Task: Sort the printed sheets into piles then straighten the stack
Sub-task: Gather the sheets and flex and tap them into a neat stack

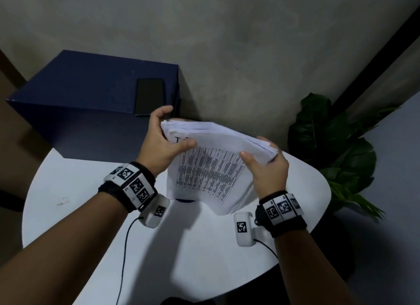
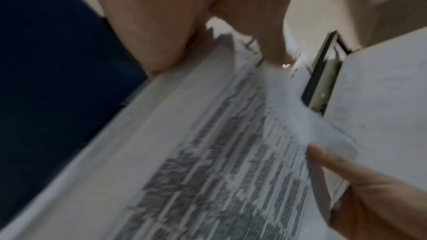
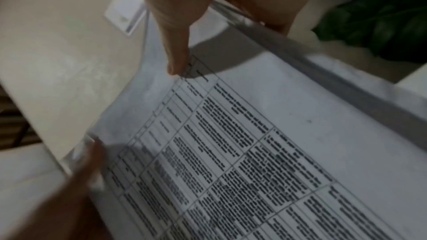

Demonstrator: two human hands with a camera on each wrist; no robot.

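The print on the stack of sheets (image 1: 211, 168) is too blurred to read in every view. The stack hides the fingers of the left hand (image 1: 162, 143) and right hand (image 1: 268, 170) behind it, and covers most of a blue object (image 1: 185, 200) on the desk (image 1: 91, 213).

The head camera looks down from high above the round white table (image 1: 91, 236) and faces the grey wall behind it, far enough back to see both arms. The left wrist camera sits very close to the stack of printed sheets (image 2: 208, 152), at its left side, and looks across it. The right wrist camera sits just as close at its right side, and all three views share the top page (image 3: 254, 152).
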